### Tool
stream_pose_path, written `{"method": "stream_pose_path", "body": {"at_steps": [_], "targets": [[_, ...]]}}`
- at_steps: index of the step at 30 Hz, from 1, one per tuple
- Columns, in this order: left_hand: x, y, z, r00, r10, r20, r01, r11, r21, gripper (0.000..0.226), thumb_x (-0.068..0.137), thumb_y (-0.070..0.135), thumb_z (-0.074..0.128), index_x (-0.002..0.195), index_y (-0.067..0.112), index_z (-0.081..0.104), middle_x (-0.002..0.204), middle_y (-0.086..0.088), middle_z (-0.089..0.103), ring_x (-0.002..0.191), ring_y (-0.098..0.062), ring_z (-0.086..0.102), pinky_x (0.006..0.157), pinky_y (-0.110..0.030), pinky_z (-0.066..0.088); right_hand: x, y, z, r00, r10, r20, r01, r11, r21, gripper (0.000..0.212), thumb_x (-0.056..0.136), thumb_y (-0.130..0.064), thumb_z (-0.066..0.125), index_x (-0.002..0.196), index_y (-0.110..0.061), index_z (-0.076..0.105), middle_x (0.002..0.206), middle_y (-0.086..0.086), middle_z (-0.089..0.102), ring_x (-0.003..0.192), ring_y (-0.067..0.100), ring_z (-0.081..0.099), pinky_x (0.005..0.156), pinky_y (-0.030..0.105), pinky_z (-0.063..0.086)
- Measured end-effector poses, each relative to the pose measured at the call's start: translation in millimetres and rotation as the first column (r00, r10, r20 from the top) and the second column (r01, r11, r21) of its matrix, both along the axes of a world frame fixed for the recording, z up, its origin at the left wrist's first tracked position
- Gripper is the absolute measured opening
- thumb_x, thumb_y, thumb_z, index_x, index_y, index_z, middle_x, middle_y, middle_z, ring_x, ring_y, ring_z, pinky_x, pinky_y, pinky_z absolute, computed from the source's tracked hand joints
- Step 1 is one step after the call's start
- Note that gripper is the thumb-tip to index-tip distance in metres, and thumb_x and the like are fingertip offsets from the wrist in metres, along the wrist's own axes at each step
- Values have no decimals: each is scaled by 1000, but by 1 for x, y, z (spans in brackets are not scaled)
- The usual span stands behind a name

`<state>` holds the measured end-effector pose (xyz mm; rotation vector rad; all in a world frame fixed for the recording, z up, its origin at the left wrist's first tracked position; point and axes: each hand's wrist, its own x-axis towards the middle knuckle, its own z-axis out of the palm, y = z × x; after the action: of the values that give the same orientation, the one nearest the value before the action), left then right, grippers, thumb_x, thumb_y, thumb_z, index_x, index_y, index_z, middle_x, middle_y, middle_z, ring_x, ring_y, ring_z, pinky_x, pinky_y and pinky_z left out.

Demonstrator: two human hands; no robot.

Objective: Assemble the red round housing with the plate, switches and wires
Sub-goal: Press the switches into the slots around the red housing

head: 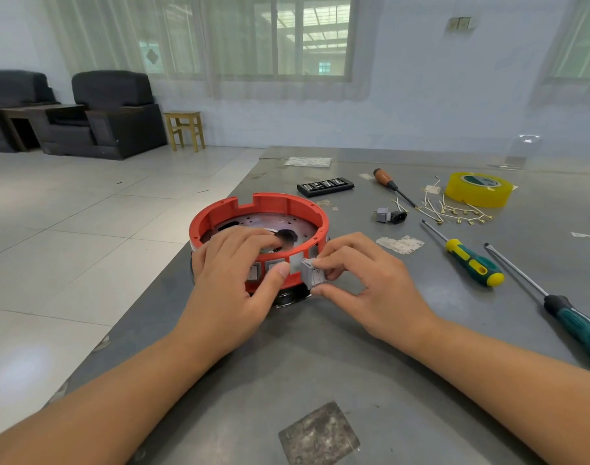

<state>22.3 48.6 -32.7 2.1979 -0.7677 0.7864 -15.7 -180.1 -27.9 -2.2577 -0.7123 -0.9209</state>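
On the grey metal table (320,347), the left hand (233,283) drapes over the near rim of the red round plastic housing (260,213), fingers curled inside above its perforated metal plate (253,221). Just beside its thumb, the right hand (364,283) pinches a small grey rectangular rocker switch (313,271) against the housing's near wall. Farther right lie loose white wires (454,213).

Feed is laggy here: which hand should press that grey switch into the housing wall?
Probably the right hand: it already pinches the grey switch at the red housing wall. The left hand braces the rim.
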Motion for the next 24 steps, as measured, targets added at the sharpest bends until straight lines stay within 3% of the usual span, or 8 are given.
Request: {"method": "stream_pose_path", "body": {"at_steps": [5, 14, 24], "targets": [[5, 3, -1, 996, 76, -37, -73, 994, 86, 33, 97, 41, 55, 124, 31, 70, 124, 19, 64, 129, -10, 52, 111, -29, 19, 3, 1, 2, 999, -16, -29, 16, 1000, -27, 22, 83, -14, 85, 102, -9, 75, 111, 0, 64, 85, 9, 64, 82, 28, 56], [8, 4, -2, 998, 57, -24, -55, 996, 73, 30, 99, 42, 55, 123, 37, 71, 117, 24, 66, 119, 4, 46, 110, -24, 15, 6, 1, -2, 1000, 4, -28, -5, 999, -37, 20, 87, -11, 81, 105, -8, 73, 115, 1, 63, 89, 10, 66, 83, 35, 57], [10, 4, -2, 999, 47, -28, -45, 997, 70, 31, 99, 43, 53, 124, 37, 71, 115, 28, 60, 118, 3, 46, 109, -31, 18, 8, 3, -2, 999, -24, 25, 26, 996, -91, 19, 89, -5, 77, 108, -6, 73, 116, 6, 63, 91, 4, 62, 91, 10, 46]]}}
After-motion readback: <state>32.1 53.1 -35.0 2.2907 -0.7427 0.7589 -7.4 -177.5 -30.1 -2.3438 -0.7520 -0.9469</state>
